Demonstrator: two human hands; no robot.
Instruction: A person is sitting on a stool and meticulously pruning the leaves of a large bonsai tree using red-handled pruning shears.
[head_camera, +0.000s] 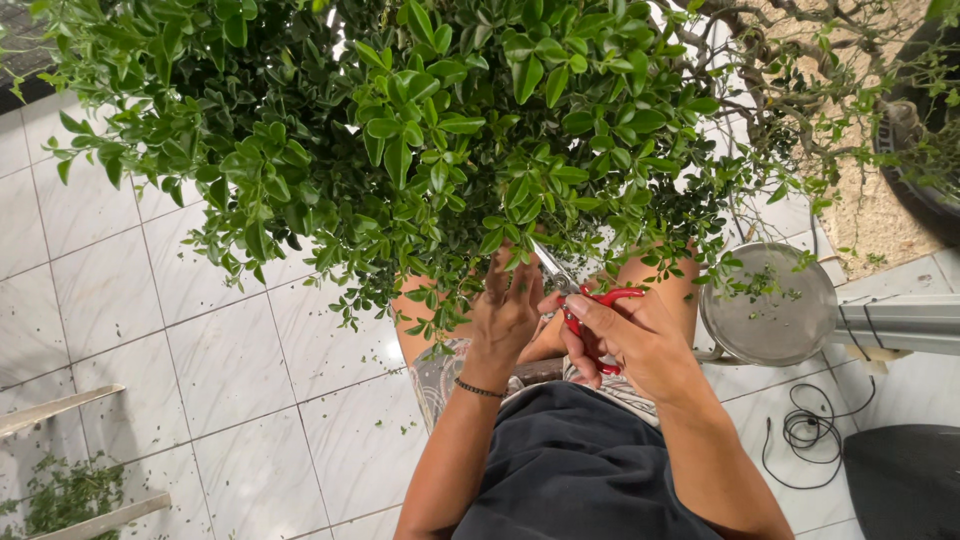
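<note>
**Head view: two hands trimming a leafy potted shrub**

Head camera looks down on a pair of red-handled pruning scissors (585, 305), near the middle of the frame at the lower edge of a dense green shrub (420, 130). The right hand (625, 340) grips the red handles, fingers curled through and around them, with the thin metal blades angled up and left into the foliage. The left hand (505, 310), just beside it, reaches up among the low leaves with fingers loosely spread and slightly bent; a dark beaded bracelet (480, 388) circles its wrist. Below both forearms lies dark fabric across the person's lap. White floor tiles (200, 350) carry scattered leaf clippings. To the right stand a round metal bowl (768, 305) and a coiled black cable (808, 430).
</note>
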